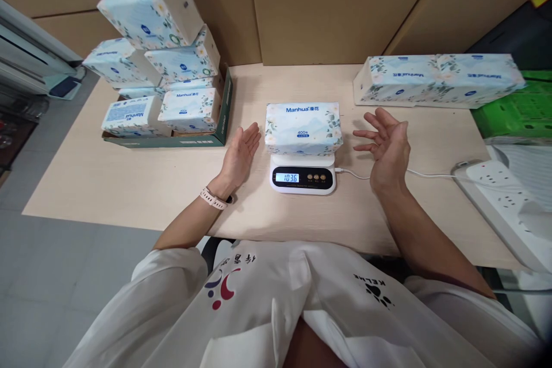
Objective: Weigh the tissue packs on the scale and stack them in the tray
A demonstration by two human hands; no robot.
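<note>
A pack of tissues (303, 126) in blue-and-white floral wrapping rests on a small white digital scale (303, 187). The lit display reads 103.6. Just left of the pack, my left hand (242, 152) is open with its fingers stretched out, apart from it. On the other side, my right hand (386, 146) is open too, palm inward and fingers spread, touching nothing. A white cable (356, 174) runs from the scale's right side beneath my right hand.
Several tissue packs (149, 8) are stacked in a green carton (202, 141) at the left. Two more packs (440, 80) stand end to end at the back right. A power strip (495, 184) lies along the right edge. Large cardboard boxes (328, 6) line the back.
</note>
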